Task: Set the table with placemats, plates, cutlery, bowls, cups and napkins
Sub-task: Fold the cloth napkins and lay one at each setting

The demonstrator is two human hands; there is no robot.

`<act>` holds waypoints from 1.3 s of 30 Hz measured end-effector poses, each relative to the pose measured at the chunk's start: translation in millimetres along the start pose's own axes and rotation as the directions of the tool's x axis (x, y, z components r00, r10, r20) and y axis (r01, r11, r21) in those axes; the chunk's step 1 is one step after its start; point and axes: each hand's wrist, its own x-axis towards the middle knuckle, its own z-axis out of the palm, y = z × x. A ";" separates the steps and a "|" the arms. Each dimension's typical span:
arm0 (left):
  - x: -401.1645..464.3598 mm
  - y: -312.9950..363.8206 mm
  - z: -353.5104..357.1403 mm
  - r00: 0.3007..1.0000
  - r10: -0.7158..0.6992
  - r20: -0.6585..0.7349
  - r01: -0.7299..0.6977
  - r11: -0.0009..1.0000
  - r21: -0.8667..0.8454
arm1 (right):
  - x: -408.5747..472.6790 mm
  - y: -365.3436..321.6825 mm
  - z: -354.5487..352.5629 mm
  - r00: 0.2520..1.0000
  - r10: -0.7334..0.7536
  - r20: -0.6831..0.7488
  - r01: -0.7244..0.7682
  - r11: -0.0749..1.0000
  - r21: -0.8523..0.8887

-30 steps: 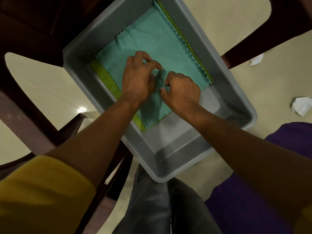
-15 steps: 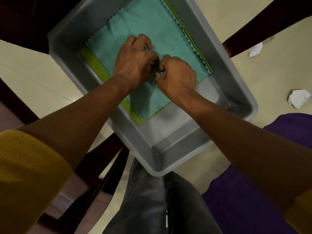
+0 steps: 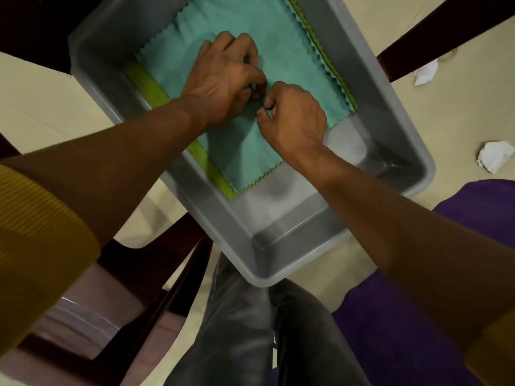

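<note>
A grey plastic tub (image 3: 292, 246) sits below me, above my knees. Inside it lies a teal cloth (image 3: 281, 45) with zigzag edges, on top of a green cloth (image 3: 147, 84) that shows along its left and right sides. My left hand (image 3: 223, 79) is over the middle of the teal cloth with fingers curled down, pinching the fabric. My right hand (image 3: 292, 115) is right beside it, thumb and fingers pinching the same teal cloth. The fingertips of both hands nearly meet.
Dark wooden chair parts (image 3: 156, 274) stand at the lower left and a dark wooden leg (image 3: 434, 32) at the upper right. Two crumpled white papers (image 3: 496, 156) lie on the cream floor at the right. A purple fabric (image 3: 418, 330) covers the lower right.
The view shifted, so the tub sits further left and lower in the frame. Both hands stayed together on the middle of the teal cloth, their fingers closing tighter on the fabric.
</note>
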 end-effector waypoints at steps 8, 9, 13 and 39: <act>4.7 1.1 -6.3 0.996 0.060 0.068 -0.063 0.997 0.045 | 0.9 -9.4 0.1 0.996 0.089 -0.014 -0.089 0.996 0.009; 4.2 2.0 -7.5 0.995 0.064 0.073 -0.067 0.997 0.044 | 0.8 -10.6 -0.8 0.995 0.099 -0.009 -0.099 0.995 0.012; -0.4 2.2 -12.0 0.996 0.064 0.060 -0.066 0.997 0.033 | -3.9 -10.8 -7.9 0.995 0.096 -0.016 -0.095 0.995 0.042; -6.1 -22.4 -31.0 0.997 0.082 -0.017 -0.077 0.981 0.178 | -41.5 11.4 -3.1 1.000 -0.005 0.023 0.007 0.998 -0.060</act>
